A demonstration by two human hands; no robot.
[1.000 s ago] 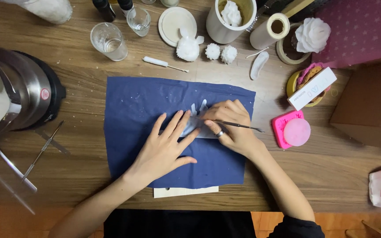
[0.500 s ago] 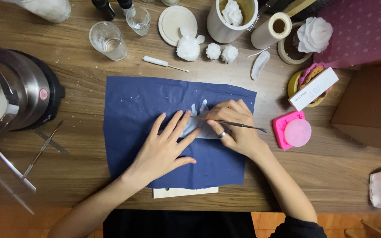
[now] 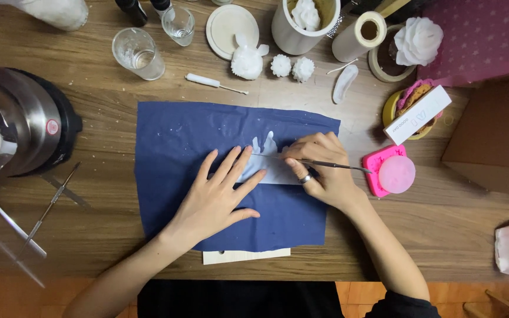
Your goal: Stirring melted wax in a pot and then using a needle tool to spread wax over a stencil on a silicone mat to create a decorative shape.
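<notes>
Landmark: I take the blue sheet (image 3: 195, 147) lying flat on the wooden table (image 3: 119, 100) as reference for every place below
Workpiece: a pale, white flat piece (image 3: 266, 168) lies near the middle of the blue sheet, a little toward its right edge; two small ear-like points stick up at its far side
Left hand (image 3: 222, 194): open, fingers spread flat, palm down on the blue sheet, fingertips pressing the left part of the white piece; it grasps nothing
Right hand (image 3: 319, 171): fingers closed in a pen-like pinch around a thin metal tool (image 3: 334, 166), whose tip rests on the white piece and whose shaft points past the sheet's right edge
Done, as I judge: the piece is laid out and pinned down, and its outline already looks shaped
Left, as I judge: fine work along the top edge seems under way; I cannot tell how much remains
Beyond the sheet's far edge: three white moulded figures (image 3: 269, 63) stand finished
Right of the sheet: a pink mould (image 3: 391, 172), untouched
</notes>
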